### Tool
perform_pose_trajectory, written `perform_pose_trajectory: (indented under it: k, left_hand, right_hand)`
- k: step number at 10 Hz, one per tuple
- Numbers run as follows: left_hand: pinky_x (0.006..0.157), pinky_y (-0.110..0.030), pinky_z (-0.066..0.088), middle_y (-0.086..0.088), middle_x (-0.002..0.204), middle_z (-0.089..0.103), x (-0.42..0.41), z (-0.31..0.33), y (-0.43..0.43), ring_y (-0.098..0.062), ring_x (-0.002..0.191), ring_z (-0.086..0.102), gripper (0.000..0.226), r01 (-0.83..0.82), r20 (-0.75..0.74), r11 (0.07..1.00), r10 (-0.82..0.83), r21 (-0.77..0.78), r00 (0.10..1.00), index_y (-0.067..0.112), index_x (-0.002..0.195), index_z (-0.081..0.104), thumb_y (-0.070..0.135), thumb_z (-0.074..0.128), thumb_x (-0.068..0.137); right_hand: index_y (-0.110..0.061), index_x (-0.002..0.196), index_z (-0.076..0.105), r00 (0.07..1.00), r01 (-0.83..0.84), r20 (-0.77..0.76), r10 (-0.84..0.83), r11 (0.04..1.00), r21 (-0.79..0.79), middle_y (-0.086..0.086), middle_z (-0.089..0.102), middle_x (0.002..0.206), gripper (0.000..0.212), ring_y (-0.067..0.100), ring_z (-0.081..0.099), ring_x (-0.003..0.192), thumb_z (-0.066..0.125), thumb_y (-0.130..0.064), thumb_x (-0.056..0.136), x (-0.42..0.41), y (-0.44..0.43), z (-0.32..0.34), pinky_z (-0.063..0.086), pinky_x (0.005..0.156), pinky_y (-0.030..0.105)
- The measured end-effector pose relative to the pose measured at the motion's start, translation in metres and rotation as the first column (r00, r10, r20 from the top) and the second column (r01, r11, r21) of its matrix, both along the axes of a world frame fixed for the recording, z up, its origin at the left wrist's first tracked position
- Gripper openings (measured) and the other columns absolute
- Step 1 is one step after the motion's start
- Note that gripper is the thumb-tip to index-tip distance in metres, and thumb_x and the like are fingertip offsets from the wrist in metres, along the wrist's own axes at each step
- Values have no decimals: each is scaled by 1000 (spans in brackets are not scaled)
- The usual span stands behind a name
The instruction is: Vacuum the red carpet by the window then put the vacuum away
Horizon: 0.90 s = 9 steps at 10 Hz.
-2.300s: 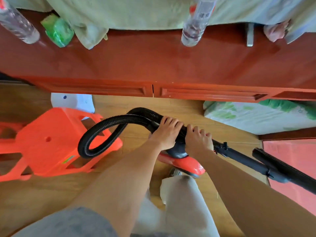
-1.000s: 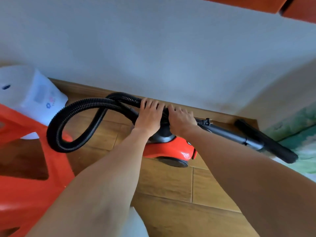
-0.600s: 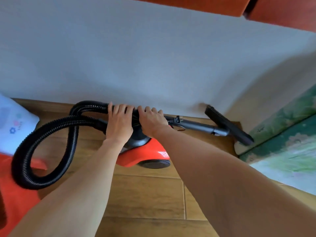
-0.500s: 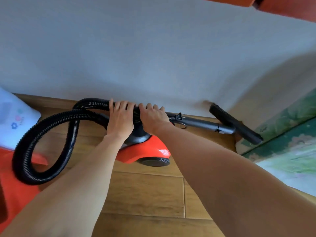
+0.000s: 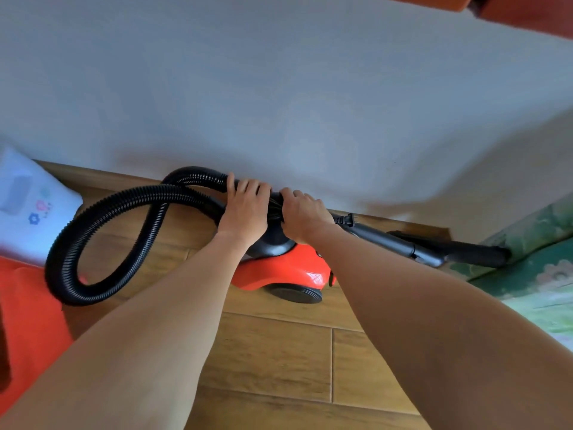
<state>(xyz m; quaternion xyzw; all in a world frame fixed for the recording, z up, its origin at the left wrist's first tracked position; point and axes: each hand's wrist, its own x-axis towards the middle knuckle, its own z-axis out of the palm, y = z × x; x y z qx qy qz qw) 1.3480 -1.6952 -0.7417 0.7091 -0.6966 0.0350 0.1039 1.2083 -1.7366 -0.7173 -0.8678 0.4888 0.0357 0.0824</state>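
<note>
The red and black vacuum (image 5: 279, 271) rests on the wooden floor (image 5: 273, 355) close to the white wall (image 5: 279, 88). Its black ribbed hose (image 5: 102, 225) loops to the left. The rigid black wand (image 5: 400, 246) runs right, and the nozzle (image 5: 477, 254) lies against a green patterned mat. My left hand (image 5: 245, 209) grips the hose over the vacuum's black top. Just to its right, my right hand (image 5: 302, 214) grips the bundle of hose and cord there. The cord's plug (image 5: 348, 218) sticks out past my right hand. The red carpet is out of view.
A red plastic stool (image 5: 28, 311) stands at the left edge. Behind it is a white appliance with flower marks (image 5: 28, 206). The green patterned mat (image 5: 533, 259) lies at the right. Red wooden furniture (image 5: 521, 13) overhangs at the top right.
The vacuum has come from in front of the red cabinet to the floor under it, by the wall. The nozzle has sunk onto the mat's edge. Both hands keep their grip.
</note>
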Motion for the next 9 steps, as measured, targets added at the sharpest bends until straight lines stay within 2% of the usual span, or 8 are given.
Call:
perform_pose_trajectory:
  k: [1,2,4,5,6,7,8,9]
  left_hand:
    - [120,-59,8,-9,126,53,2,8,1,-32,126,44,51,29,56,996,-33,82,998,12,128,51,19,70,81]
    - [119,-59,12,-10,131,50,0,18,5,-32,128,43,61,52,181,980,-87,193,980,11,129,45,44,68,84]
    - [115,-52,26,-12,140,46,-7,48,9,-35,130,44,80,61,317,945,-168,323,933,9,139,36,65,58,86]
    - [109,-46,35,-10,140,48,-7,56,32,-31,127,47,85,147,385,961,-230,233,894,10,142,35,61,65,81]
    - [111,-45,33,-10,147,44,-3,61,54,-31,130,46,98,174,458,961,-257,214,851,9,149,32,65,68,76]
    - [106,-42,36,-9,146,43,-11,78,69,-30,128,47,106,149,490,954,-264,261,831,12,149,32,66,74,68]
    - [100,-40,39,-7,143,41,-33,110,87,-28,128,46,106,134,462,893,-345,430,817,15,147,32,62,81,66]
    - [97,-40,43,-4,132,52,-61,160,106,-26,122,53,62,196,365,851,-402,487,840,17,135,47,51,67,87]
  right_hand:
    - [-14,127,46,999,31,32,-31,999,-6,10,58,119,43,34,58,110,62,-31,91,1,4,-3,44,91,44]
    - [-14,123,49,992,111,70,-105,990,-83,8,59,117,35,32,59,110,58,-29,93,1,14,-9,43,91,42]
    - [-3,140,40,965,257,97,-245,957,-134,14,50,134,68,32,47,128,63,-44,91,-50,67,-13,33,111,40]
    - [-2,149,32,981,193,51,-188,973,-128,13,41,146,67,29,35,139,56,-30,93,-99,96,-14,24,119,38]
    - [-4,151,31,983,186,11,-185,979,-84,10,40,147,68,25,35,141,56,-35,96,-142,106,-2,27,119,37]
    - [-6,138,45,954,284,-69,-291,953,-103,10,49,131,47,26,47,123,56,-25,96,-158,113,19,40,107,35]
    - [-8,132,49,946,316,-103,-308,946,69,10,55,126,33,27,53,119,49,-14,99,-159,131,59,42,103,36]
    - [-9,126,50,945,327,-30,-326,935,135,10,59,125,30,27,56,118,47,-7,96,-158,154,113,42,101,36]
